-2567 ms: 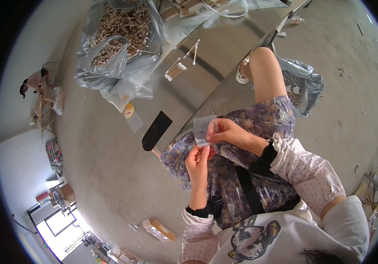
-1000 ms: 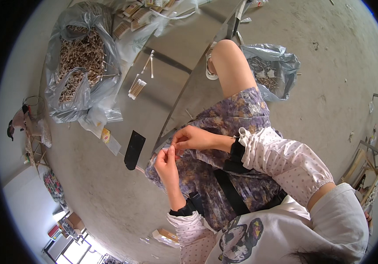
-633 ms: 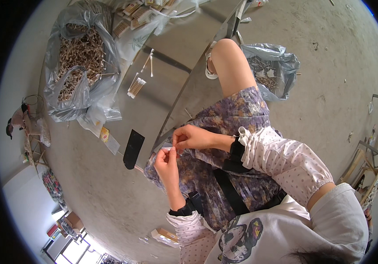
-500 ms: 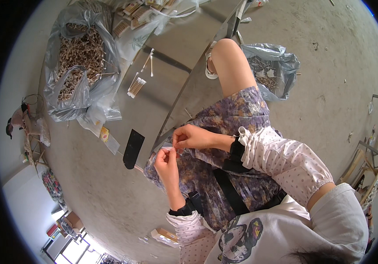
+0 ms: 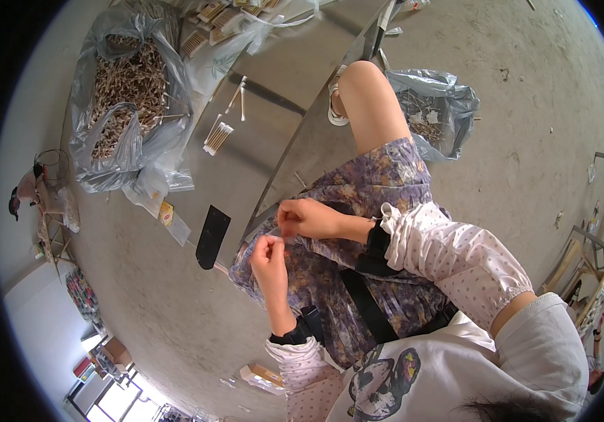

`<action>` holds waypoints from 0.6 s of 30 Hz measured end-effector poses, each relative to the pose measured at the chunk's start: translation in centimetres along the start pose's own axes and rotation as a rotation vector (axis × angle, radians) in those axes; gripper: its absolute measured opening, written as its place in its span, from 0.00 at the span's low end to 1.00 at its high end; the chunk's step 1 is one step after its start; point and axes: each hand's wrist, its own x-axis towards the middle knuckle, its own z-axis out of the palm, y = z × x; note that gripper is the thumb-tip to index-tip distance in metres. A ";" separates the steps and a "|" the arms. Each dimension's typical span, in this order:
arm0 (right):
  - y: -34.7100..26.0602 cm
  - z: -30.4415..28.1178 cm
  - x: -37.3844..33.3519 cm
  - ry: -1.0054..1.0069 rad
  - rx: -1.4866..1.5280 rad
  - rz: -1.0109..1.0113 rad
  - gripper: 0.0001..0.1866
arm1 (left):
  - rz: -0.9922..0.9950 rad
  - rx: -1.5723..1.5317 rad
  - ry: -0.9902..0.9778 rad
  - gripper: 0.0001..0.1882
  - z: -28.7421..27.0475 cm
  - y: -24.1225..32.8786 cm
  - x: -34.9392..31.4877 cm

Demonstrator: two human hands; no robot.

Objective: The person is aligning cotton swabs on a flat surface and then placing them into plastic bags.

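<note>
Over my lap, my left hand (image 5: 269,273) is closed in a pinch, thumb and fingertips pressed on a small pale, see-through piece that looks like thin plastic film. My right hand (image 5: 312,218) is just above and to the right, its fingers curled together and slightly blurred. Whatever they hold, if anything, is hidden. On the metal table ahead lie a small bundle of cotton swabs (image 5: 218,138) and a few loose cotton swabs (image 5: 243,107). Farther left, a large grey plastic bag (image 5: 179,137) holds a heap of swabs.
A black flat piece (image 5: 213,238) juts out by the table's (image 5: 274,119) near corner. Small swab packs (image 5: 212,21) lie at the table's far end. A grey bag (image 5: 462,119) with loose sticks stands on the floor beyond my knee. Another person (image 5: 596,352) shows at the right edge.
My left hand has shifted slightly right, and the fingers of my right hand have moved and curled. At the right edge, the other person has come further into view.
</note>
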 end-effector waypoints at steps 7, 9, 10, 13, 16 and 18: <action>-0.2 0.3 -0.3 -0.015 -0.222 -0.086 0.10 | -0.093 0.054 0.003 0.09 0.3 0.0 0.0; 0.0 0.4 -0.3 -0.032 -0.313 -0.067 0.10 | -0.114 0.075 0.004 0.09 0.2 -0.1 -0.1; 0.0 0.4 -0.3 -0.047 -0.405 -0.047 0.10 | -0.108 0.137 -0.076 0.10 0.2 0.0 -0.2; 0.6 0.1 0.1 0.039 -0.318 -0.033 0.07 | 0.029 0.283 -0.073 0.08 0.4 0.4 -0.8; 0.8 -0.2 0.7 0.013 -0.257 0.009 0.07 | 0.356 0.593 0.052 0.38 0.4 1.2 -1.3; 0.8 -0.1 0.7 -0.063 -0.103 0.032 0.06 | 0.432 0.680 0.042 0.42 0.8 2.2 -1.4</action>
